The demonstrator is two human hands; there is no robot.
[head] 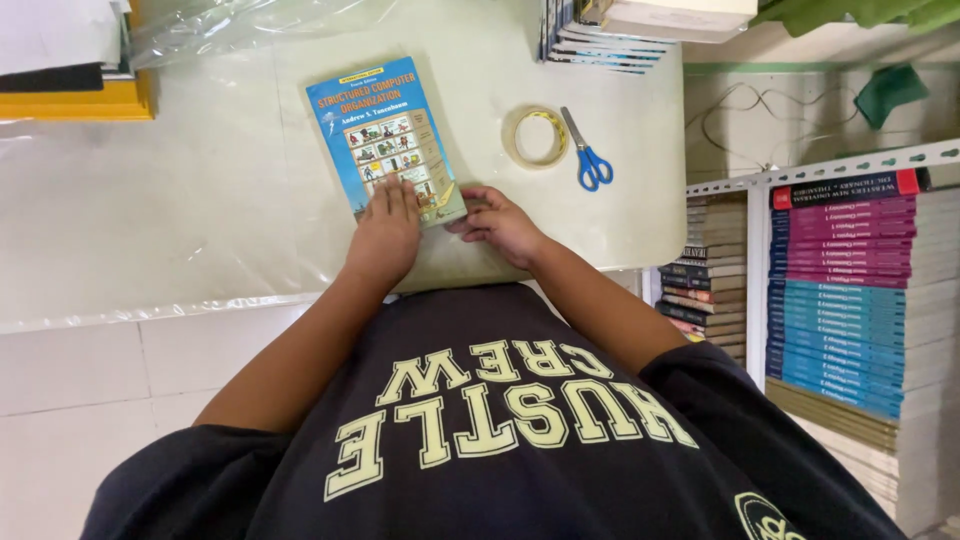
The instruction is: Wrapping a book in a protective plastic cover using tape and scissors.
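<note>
I am pressing my left hand flat, fingers spread a little, on the lower part of a blue paperback book with a cartoon-panel cover, which is lying on clear plastic sheeting over the white table. My right hand is pinching, fingers curled narrow, at the book's lower right corner. A roll of clear tape and blue-handled scissors are lying just beside each other, near the book's right side.

A single head camera looks steeply down past the wearer's chest onto the table. It sits close above, with the table's far edge at the frame's top. Shelves stand right of the table.
</note>
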